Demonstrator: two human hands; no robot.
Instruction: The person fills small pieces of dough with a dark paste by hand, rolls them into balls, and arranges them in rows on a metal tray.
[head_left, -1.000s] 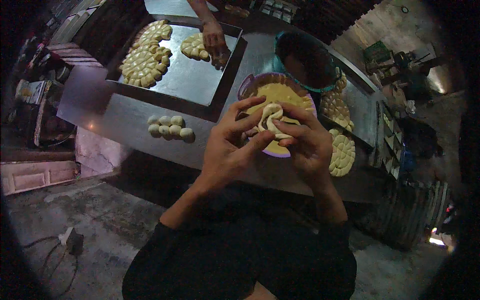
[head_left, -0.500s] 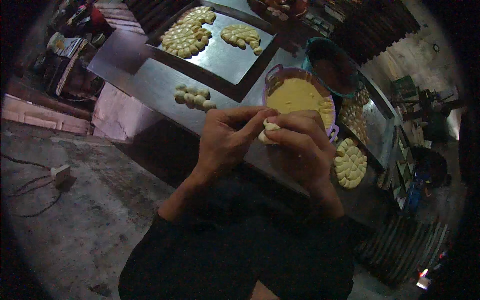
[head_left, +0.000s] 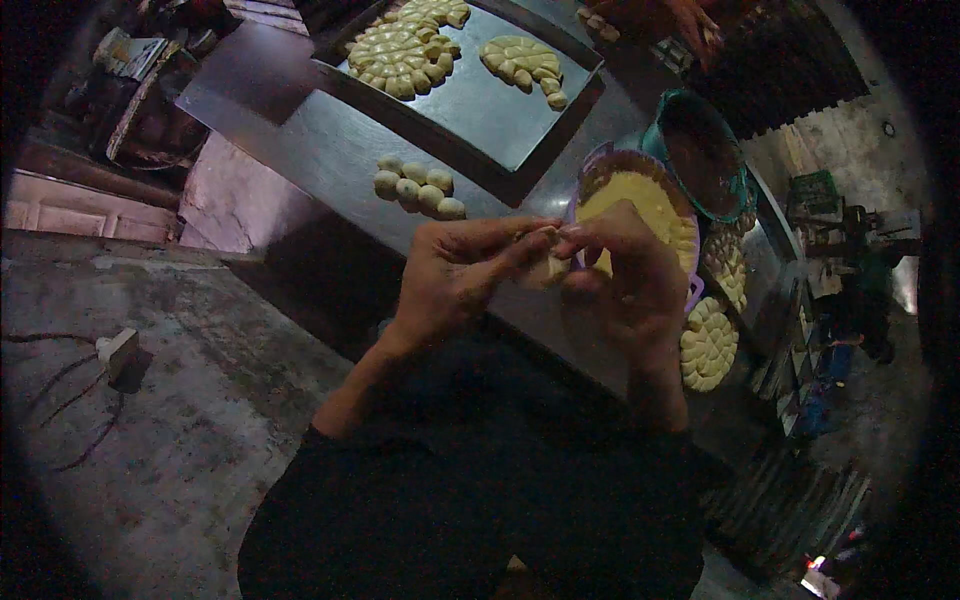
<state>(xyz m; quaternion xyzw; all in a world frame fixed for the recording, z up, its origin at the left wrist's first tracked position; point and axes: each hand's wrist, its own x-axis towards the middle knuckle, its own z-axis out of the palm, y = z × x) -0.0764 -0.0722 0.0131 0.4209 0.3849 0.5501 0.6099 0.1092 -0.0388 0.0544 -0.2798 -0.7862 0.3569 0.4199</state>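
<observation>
The small, rounded, pale piece of dough (head_left: 544, 273) lies between the two bare hands, just below where their fingertips meet, above the near edge of the grey metal surface (head_left: 310, 140). It is to the right of the left hand (head_left: 450, 275) and to the left of the right hand (head_left: 632, 275), with neither hand clearly nearer. Fingers cover much of it, so its long axis cannot be told. The left fingers are drawn together, apparently pinching the dough's upper edge; the right fingers are bent close against that same spot, but blur hides whether they are clamped on it. Beyond and to the right is the round purple basin (head_left: 696, 291) holding a yellow mass (head_left: 632, 190); well to the left, two short rows of pale dough balls (head_left: 408, 190) rest on the surface. No brand, label or readable writing shows on any of these things
</observation>
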